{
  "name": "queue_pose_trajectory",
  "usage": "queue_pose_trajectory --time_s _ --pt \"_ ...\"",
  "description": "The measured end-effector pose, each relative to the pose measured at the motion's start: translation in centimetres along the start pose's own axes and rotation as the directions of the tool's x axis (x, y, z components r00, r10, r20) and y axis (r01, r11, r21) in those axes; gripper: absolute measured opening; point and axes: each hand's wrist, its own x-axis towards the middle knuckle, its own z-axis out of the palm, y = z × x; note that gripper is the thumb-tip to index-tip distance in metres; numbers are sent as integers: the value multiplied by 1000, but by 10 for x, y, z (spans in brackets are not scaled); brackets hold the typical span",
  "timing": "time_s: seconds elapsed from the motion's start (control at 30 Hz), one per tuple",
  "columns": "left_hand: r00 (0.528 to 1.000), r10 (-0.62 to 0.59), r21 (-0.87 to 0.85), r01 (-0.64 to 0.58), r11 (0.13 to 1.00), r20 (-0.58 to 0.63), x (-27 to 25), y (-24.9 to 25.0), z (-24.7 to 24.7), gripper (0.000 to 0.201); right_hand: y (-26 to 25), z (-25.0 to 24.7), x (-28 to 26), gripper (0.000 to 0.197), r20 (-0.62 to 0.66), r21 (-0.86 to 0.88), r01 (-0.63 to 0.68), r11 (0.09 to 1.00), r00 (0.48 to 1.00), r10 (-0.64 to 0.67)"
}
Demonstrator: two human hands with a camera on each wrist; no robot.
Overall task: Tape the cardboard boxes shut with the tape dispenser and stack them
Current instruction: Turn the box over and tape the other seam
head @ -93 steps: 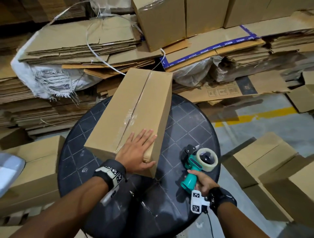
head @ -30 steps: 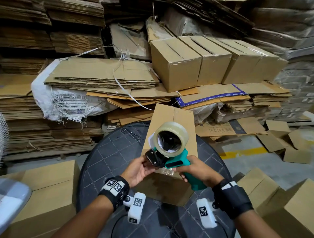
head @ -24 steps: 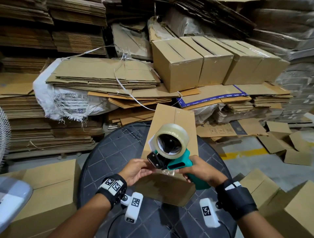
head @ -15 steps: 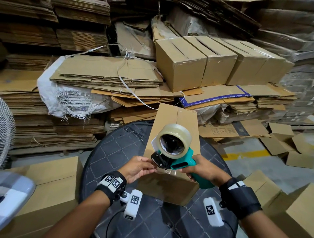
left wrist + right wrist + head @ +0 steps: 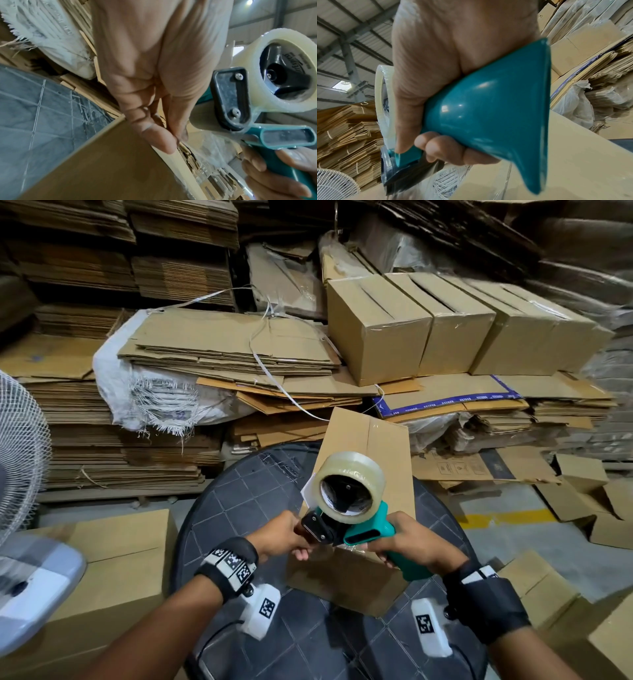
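The cardboard box (image 5: 363, 474) lies lengthwise on the round dark table (image 5: 239, 508), its near end at the table's middle and its far end past the far rim. Three seconds ago the tape dispenser (image 5: 352, 508) rested on the table at the right with the left hand flat on the lid; now it is raised over the near end, so taping of this seam is probably about to start. The right hand (image 5: 414, 546) is wrapped round the teal handle. The left hand (image 5: 281, 537) pinches the box's near top edge beside the dispenser's black head. The seam runs away unobstructed. Flattened cardboard stacks (image 5: 222, 354) crowd the far side; a fan (image 5: 20, 453) stands at the left.
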Motion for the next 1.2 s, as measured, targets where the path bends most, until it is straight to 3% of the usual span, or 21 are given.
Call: queue_pose_trajectory --time_s 0.17,0.27,0.43,0.63,0.9,1.07,1.2 --pt "997 55 245 -66 967 54 -5 5 -20 20 1 3 4 7 43 -8 7 1000 999 -6" --pt "993 77 280 -98 955 86 -3 6 -43 29 5 3 6 5 54 -20 10 1000 999 -9" --pt "988 87 306 -123 944 129 8 -3 -71 23 12 1 13 9 -16 -96 -2 995 1000 0" --pt "994 12 143 -27 989 107 30 -26 -78 15 25 8 38 13 -102 -238 -61 969 994 37" --pt "987 -78 -64 87 994 142 38 -50 -80 18 29 16 57 15 -115 -309 -107 945 991 75" --pt "991 -87 -110 98 989 100 44 -62 -73 12 30 15 63 54 -146 -311 -94 946 988 51" --pt "999 -31 -291 32 956 10 42 -79 -51 9 33 14 64 58 -141 -276 -98 956 988 61"
